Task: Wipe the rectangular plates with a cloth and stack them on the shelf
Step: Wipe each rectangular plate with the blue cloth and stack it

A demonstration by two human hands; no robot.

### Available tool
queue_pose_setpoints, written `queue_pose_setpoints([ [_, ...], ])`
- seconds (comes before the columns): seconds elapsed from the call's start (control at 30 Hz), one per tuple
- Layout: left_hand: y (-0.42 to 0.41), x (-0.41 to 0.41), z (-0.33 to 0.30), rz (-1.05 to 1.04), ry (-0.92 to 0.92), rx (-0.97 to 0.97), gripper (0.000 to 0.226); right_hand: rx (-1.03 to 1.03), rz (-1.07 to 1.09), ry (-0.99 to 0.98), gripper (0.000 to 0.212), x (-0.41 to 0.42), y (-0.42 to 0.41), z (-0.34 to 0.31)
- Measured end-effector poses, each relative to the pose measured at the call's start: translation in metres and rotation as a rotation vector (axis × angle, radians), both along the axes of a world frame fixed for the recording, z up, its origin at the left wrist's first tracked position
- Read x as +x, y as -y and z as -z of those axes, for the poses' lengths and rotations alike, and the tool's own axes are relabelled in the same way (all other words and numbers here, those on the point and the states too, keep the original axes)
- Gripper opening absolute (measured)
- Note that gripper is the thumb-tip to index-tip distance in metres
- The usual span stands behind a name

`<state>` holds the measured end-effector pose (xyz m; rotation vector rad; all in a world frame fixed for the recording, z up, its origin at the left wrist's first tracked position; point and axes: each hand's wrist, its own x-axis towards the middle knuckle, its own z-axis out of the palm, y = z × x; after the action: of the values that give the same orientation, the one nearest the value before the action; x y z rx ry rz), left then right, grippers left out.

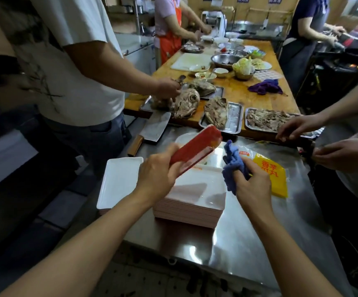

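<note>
My left hand [158, 176] grips a rectangular plate [197, 144] tilted on edge, its red underside facing me, above a tall stack of rectangular plates [193, 200] on the steel table [259, 232]. My right hand [253, 183] holds a bunched blue cloth [231, 168] just right of the raised plate, a small gap between them. A shorter pile with a white plate on top [120, 181] sits at the table's left edge.
A cleaver [152, 131] lies beyond the plates. A yellow packet [270, 174] lies right of the cloth. Metal trays of meat [233, 116] line the wooden table behind. One person stands close on the left, another person's hands [302, 127] reach in from the right.
</note>
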<state>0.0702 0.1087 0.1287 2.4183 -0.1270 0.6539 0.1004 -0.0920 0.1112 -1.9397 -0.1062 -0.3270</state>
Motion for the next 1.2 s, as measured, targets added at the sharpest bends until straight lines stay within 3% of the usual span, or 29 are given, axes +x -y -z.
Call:
queue_pose_setpoints([
  [0.13,-0.029,-0.019,-0.011,-0.003,-0.063,-0.463,0.018,0.1,-0.107,0.054,0.015,0.001,-0.036,-0.016],
  [0.33,-0.062,-0.05,-0.002,-0.004,-0.229,-1.01,0.015,-0.209,-0.228,0.366,0.036,-0.005,-0.102,-0.04],
  [0.47,-0.077,-0.065,0.002,0.026,-0.219,-1.112,0.018,-0.509,-0.386,0.461,0.044,-0.007,-0.146,-0.038],
  [0.73,-0.1,-0.081,0.008,0.007,-0.177,-1.222,0.017,-0.695,-0.521,0.542,0.046,-0.002,-0.188,-0.029],
  [0.87,-0.103,-0.082,0.007,-0.034,-0.175,-1.267,0.014,-0.772,-0.483,0.499,0.05,0.005,-0.182,-0.019],
  [0.97,-0.104,-0.08,0.008,-0.066,-0.158,-1.275,0.012,-0.719,-0.416,0.399,0.054,0.009,-0.172,-0.014],
  [1.2,-0.103,-0.056,0.011,-0.126,-0.016,-1.314,0.011,-0.355,-0.447,0.125,0.058,-0.015,-0.175,-0.006],
])
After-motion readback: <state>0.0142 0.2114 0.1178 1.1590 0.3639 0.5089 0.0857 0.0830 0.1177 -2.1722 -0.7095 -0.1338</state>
